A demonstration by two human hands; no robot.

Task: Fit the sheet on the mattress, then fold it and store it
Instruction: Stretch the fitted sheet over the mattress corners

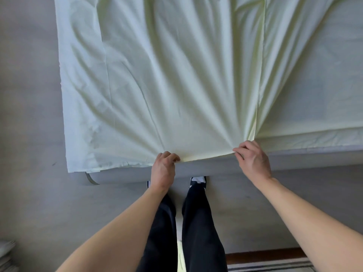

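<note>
A pale green sheet (167, 79) lies spread over the mattress (324, 146), creased in folds that fan out from its near edge. My left hand (163, 169) pinches that near edge at the bed's front side. My right hand (253, 160) grips the same edge further right, where a fold of the sheet bunches into a corner. Between my hands the edge is pulled taut. To the right of my right hand the mattress side shows under the sheet.
The grey bed base (196, 171) runs along the front, its left corner near a strap (90, 178). Grey floor (29, 114) lies left of the bed and under my feet. A striped rug (271, 266) sits at the lower right.
</note>
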